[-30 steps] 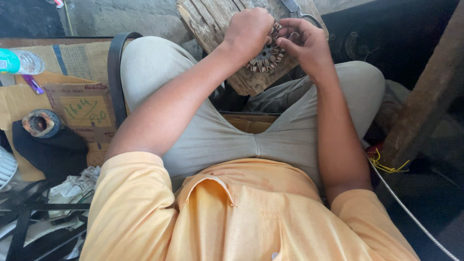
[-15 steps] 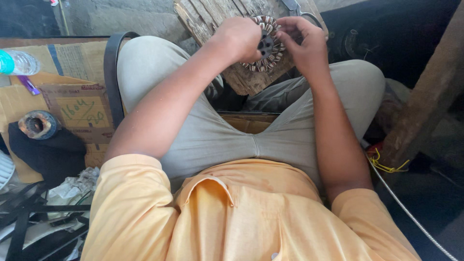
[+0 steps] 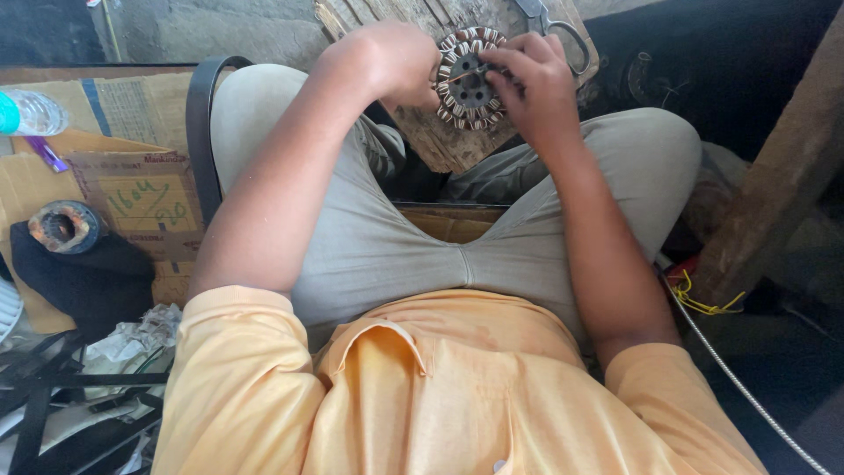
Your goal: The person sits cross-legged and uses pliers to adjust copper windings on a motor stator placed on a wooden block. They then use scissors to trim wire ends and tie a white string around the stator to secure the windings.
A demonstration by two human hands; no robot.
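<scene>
A round motor stator (image 3: pixel 470 81) with copper windings around its rim lies on a worn wooden board (image 3: pixel 444 145) between my knees. My left hand (image 3: pixel 391 62) grips the stator's left edge. On its right side, my right hand (image 3: pixel 536 84) has its fingers pinched on a thin wire or tool that reaches across the dark centre hole. I sit in grey trousers and an orange shirt, both forearms stretched forward.
Scissors (image 3: pixel 563 31) lie on the board's far right corner. To my left sit flattened cardboard (image 3: pixel 132 193), a plastic bottle (image 3: pixel 31 113), a second round wound part (image 3: pixel 63 227) on dark cloth, and a black strap (image 3: pixel 198 132). A wooden post (image 3: pixel 774 185) and yellow wire (image 3: pixel 703 299) stand at right.
The stator has been turned from tilted on its edge to lying face up on the board. Both hands have shifted with it, and the right fingers now pinch over its centre.
</scene>
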